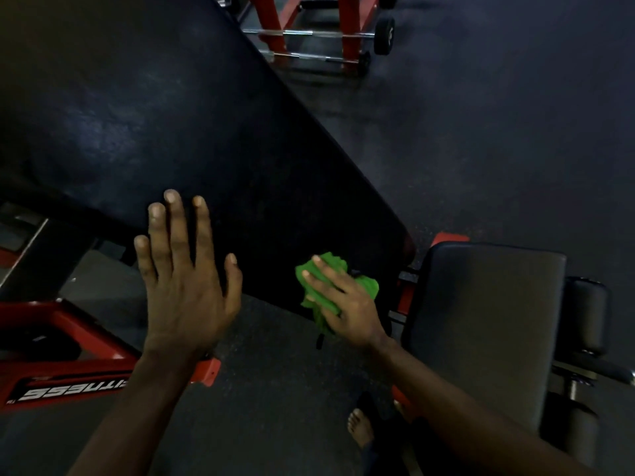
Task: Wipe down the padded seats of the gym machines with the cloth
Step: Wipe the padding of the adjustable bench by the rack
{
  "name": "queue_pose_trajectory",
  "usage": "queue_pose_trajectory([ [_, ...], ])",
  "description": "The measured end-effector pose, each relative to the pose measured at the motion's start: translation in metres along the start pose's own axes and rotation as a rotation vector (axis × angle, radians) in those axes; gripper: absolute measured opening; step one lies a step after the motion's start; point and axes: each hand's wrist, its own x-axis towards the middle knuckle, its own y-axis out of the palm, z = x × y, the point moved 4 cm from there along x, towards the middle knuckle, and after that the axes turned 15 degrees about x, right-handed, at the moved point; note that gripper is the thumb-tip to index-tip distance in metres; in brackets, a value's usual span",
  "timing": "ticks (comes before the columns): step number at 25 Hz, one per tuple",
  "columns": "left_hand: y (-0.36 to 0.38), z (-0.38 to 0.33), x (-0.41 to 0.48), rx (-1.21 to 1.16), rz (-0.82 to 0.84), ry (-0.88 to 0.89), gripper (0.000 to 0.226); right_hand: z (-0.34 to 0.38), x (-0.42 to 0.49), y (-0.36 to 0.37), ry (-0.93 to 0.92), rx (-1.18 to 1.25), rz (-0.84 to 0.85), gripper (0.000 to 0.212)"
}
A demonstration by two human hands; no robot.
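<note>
A long black padded bench back (178, 125) slants across the view from the upper left to the lower middle. My left hand (185, 280) lies flat near its lower edge, fingers straight and spread. My right hand (343, 304) presses a crumpled green cloth (330, 286) against the pad's lower right corner, fingers extended over the cloth. A smaller grey-black seat pad (488, 324) sits just right of my right hand.
The bench's red frame (68, 365) with white lettering runs along the lower left. Black roller pads (587, 314) flank the seat at right. A red rack with chrome barbells (309, 36) stands at the top. My foot (360, 427) rests on the dark rubber floor.
</note>
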Motion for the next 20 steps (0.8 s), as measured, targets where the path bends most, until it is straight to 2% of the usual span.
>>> queue_pose_trajectory([
  [2, -0.004, -0.019, -0.002, -0.046, 0.0, 0.047, 0.073, -0.025, -0.011, -0.009, 0.241, 0.074, -0.194, 0.047],
  [4, -0.003, -0.044, -0.004, -0.06, 0.005, 0.176, 0.068, -0.032, -0.018, -0.011, 0.428, 0.14, -0.339, 0.046],
  [6, 0.004, -0.063, -0.002, -0.065, 0.03, 0.278, 0.061, -0.016, -0.012, -0.008, 0.452, 0.178, -0.377, 0.047],
  [9, 0.019, -0.077, -0.001, -0.029, 0.084, 0.366, 0.054, 0.012, 0.001, 0.003, 0.311, 0.182, -0.251, 0.053],
  [12, 0.027, -0.081, -0.002, 0.012, 0.114, 0.389, 0.056, -0.005, -0.005, 0.0, 0.265, 0.114, -0.197, 0.05],
  [17, 0.032, -0.082, -0.004, 0.083, 0.13, 0.396, 0.056, -0.063, -0.039, -0.012, 0.66, 0.249, -0.528, 0.041],
  [20, 0.031, -0.082, -0.005, 0.102, 0.135, 0.387, 0.055, -0.057, -0.039, -0.009, 0.732, 0.254, -0.616, 0.039],
])
